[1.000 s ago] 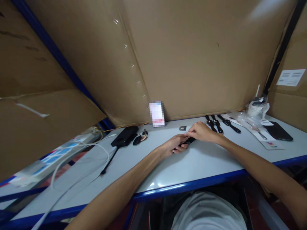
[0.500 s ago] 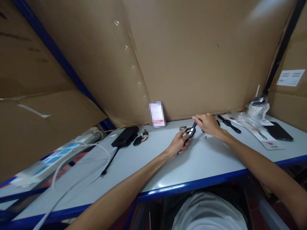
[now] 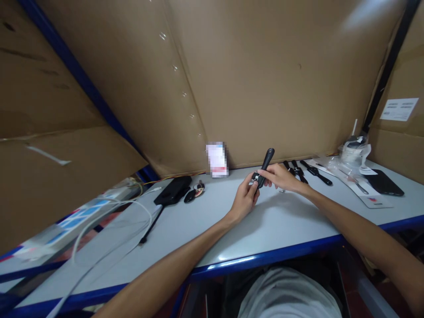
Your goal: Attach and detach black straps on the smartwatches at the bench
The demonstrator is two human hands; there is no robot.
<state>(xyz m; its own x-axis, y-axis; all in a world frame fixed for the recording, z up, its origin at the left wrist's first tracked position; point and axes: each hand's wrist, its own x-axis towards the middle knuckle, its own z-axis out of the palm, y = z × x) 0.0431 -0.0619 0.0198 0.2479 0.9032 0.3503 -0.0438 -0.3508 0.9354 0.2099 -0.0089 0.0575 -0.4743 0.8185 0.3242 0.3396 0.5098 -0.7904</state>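
Black-handled tool (image 3: 268,160) sits between my hands above the tabletop (image 3: 285,225), one handle tilted up and away. My left hand (image 3: 244,197) is closed around its lower part; my right hand (image 3: 281,176) pinches its near side. Just beneath lies a small metal piece (image 3: 282,191), then three similar black tools (image 3: 316,172). Farther right, clear packaging (image 3: 344,170) lies over a white card (image 3: 376,202); behind stands a translucent container (image 3: 350,155), its contents too blurred to tell.

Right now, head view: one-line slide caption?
Left hand and right hand hold a black tool over the white table; three similar tools lie to the right.
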